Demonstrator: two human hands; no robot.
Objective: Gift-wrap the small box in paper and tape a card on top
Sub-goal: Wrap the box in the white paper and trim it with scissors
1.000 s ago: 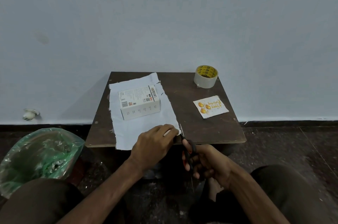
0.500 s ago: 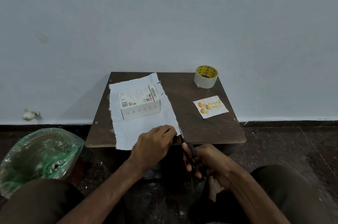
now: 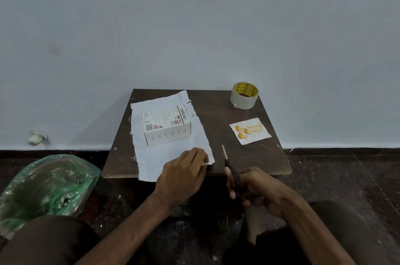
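A small white printed box [image 3: 166,125] lies on a sheet of white paper [image 3: 151,156] spread over the left half of a low dark wooden table [image 3: 249,156]. My left hand [image 3: 184,173] pinches the paper's near right corner, fingers curled on its edge. Just to the right, my right hand [image 3: 257,189] grips black-handled scissors [image 3: 230,169], whose blades point away from me and stand a little apart from the paper's edge. A greeting card [image 3: 250,131] with gold ornaments lies on the table's right side.
A roll of clear tape [image 3: 244,95] with a yellow core stands at the table's far right corner, by the pale wall. A green plastic bag [image 3: 45,184] lies on the dark floor at the left. My knees flank the table's near edge.
The scissors have come away from the paper's right edge and moved slightly right. My left hand has stayed on the paper's near corner.
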